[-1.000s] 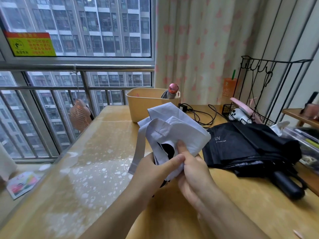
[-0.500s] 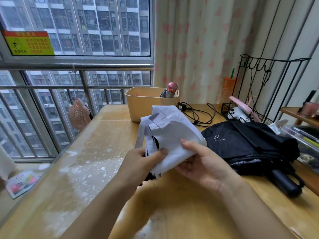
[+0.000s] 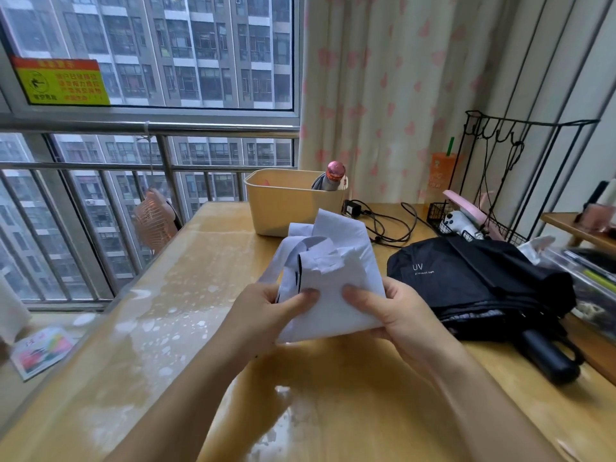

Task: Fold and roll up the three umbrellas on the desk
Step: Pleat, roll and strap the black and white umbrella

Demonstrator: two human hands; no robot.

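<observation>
A pale lilac-white umbrella (image 3: 336, 278) with a dark lining is held above the wooden desk (image 3: 333, 395), its fabric bunched and pointing away from me. My left hand (image 3: 266, 315) grips its left side, thumb pressed on the cloth. My right hand (image 3: 396, 315) grips its right side, thumb on top. A black umbrella (image 3: 473, 281) printed "UV" lies loosely folded on the desk to the right, its handle (image 3: 546, 356) toward me. A third umbrella with a pink cap (image 3: 331, 176) stands in the yellow bin (image 3: 286, 205).
A charger and black cable (image 3: 383, 221) lie behind the umbrellas. A black wire rack (image 3: 520, 181) with small items stands at the back right, a clear box (image 3: 586, 278) at the right edge. A small pink fan (image 3: 155, 218) hangs by the window railing on the left.
My right hand has shifted from under the bundle to grip its right side, thumb on top. The lilac umbrella has turned and sits more compactly between both hands.
</observation>
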